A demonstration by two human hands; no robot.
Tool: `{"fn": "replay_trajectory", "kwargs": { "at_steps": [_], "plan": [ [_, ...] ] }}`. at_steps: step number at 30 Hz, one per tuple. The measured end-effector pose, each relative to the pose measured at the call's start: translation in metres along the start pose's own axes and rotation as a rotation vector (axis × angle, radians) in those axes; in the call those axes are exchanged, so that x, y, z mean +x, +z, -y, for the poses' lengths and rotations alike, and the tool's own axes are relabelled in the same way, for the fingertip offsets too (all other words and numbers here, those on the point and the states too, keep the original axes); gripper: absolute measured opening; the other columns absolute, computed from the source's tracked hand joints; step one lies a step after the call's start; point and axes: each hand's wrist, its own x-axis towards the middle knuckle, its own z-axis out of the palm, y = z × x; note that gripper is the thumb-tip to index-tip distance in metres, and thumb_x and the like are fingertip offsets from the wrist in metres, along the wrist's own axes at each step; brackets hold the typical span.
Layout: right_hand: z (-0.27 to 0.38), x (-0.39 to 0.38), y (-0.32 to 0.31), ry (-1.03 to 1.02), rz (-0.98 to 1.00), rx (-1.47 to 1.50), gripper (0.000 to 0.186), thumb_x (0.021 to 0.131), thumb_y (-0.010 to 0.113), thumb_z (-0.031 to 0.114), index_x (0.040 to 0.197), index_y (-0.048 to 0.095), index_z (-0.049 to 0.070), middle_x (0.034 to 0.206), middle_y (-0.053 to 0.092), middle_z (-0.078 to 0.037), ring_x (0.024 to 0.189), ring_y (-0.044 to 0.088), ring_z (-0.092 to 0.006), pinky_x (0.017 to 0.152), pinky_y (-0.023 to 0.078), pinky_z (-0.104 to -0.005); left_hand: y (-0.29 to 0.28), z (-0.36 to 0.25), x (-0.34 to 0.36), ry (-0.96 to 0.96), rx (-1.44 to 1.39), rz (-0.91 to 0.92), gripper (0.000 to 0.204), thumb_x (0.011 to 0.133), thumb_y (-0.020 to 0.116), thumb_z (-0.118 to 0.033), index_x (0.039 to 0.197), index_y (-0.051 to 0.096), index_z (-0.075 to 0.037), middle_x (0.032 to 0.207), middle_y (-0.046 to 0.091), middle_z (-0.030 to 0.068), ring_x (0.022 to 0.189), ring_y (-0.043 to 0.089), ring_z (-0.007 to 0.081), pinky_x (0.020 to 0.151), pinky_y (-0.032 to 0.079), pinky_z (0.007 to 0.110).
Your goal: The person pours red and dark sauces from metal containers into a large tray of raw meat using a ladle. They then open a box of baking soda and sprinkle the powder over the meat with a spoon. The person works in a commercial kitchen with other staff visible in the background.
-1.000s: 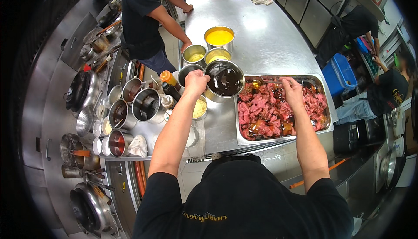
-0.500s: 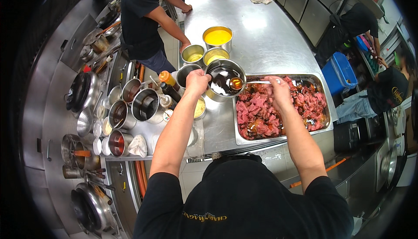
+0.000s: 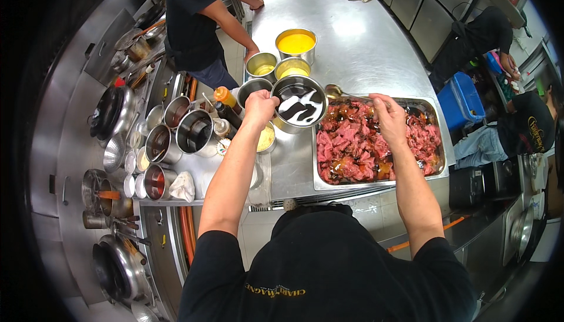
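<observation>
My left hand (image 3: 260,108) grips the rim of a steel pot (image 3: 299,103) of dark glossy liquid, held tilted slightly above the worktop. In my right hand (image 3: 388,113) is the long handle of a ladle (image 3: 333,92), its bowl just right of the pot, over the back-left corner of a deep steel tray (image 3: 323,183). Pink sliced meat (image 3: 358,146) with dark liquid fills that tray beneath the ladle. Behind the held pot stand containers of yellow liquid (image 3: 296,43), and to its left are squeeze bottles (image 3: 225,98) and a container of pale minced stuff (image 3: 265,140).
Several steel pots (image 3: 194,133) and a white cloth (image 3: 182,186) crowd the worktop's left end. A co-worker (image 3: 191,22) leans on the table (image 3: 346,34) at back left. Woks (image 3: 108,113) line the left counter. Two co-workers (image 3: 526,125) and a blue bin (image 3: 461,99) are on the right.
Half a second ago the ladle's bowl was inside the pot; now it is out over the tray's corner. My right hand moved slightly right and up, while my left hand still holds the pot.
</observation>
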Motion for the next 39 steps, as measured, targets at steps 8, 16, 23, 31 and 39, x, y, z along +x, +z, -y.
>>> {"fn": "replay_trajectory", "kwargs": {
  "at_steps": [8,16,23,31,39],
  "plan": [
    [-0.009,0.01,0.035,0.267,0.184,0.059,0.022,0.103,0.058,0.023,0.11,0.069,0.005,0.077,0.068,-0.002,0.056,0.05,-0.004,0.051,0.042,-0.0205,0.008,-0.006,-0.015,0.005,0.033,-0.042,0.017,0.079,0.069,-0.008,0.068,0.059,-0.001,0.064,0.062,0.0062,0.053,0.06,0.0152,0.05,0.049,0.033],
    [-0.027,0.006,-0.014,0.531,0.069,0.504,0.018,0.101,0.059,0.021,0.105,0.068,0.006,0.078,0.068,-0.003,0.054,0.05,-0.0046,0.045,0.035,-0.0204,-0.003,0.022,-0.031,-0.092,-0.087,-0.084,0.009,0.082,0.067,-0.009,0.076,0.064,-0.003,0.072,0.065,0.0041,0.063,0.063,0.0143,0.057,0.056,0.031],
    [-0.049,-0.012,-0.054,0.354,0.101,0.042,0.023,0.102,0.059,0.024,0.107,0.07,0.005,0.075,0.067,-0.001,0.055,0.049,-0.0048,0.05,0.039,-0.0212,-0.02,0.048,-0.058,-0.134,-0.247,-0.175,0.01,0.082,0.066,-0.006,0.075,0.06,-0.005,0.071,0.061,0.0026,0.065,0.062,0.0143,0.058,0.059,0.034],
    [-0.01,-0.036,-0.027,-0.113,0.21,-0.377,0.018,0.099,0.062,0.018,0.11,0.072,0.007,0.096,0.074,-0.01,0.084,0.071,-0.0194,0.077,0.053,-0.0305,-0.046,0.045,-0.095,-0.142,-0.293,-0.235,0.016,0.082,0.066,-0.003,0.071,0.056,-0.007,0.067,0.055,0.0017,0.057,0.058,0.0128,0.051,0.056,0.031],
    [-0.023,-0.069,-0.047,-0.16,0.05,-0.579,0.019,0.101,0.057,0.011,0.112,0.069,0.001,0.104,0.073,-0.011,0.094,0.07,-0.0207,0.082,0.053,-0.0322,-0.122,0.06,-0.121,-0.107,-0.448,-0.209,0.021,0.082,0.067,-0.001,0.068,0.053,-0.007,0.07,0.057,0.0019,0.06,0.06,0.0145,0.057,0.06,0.034]
  ]
}}
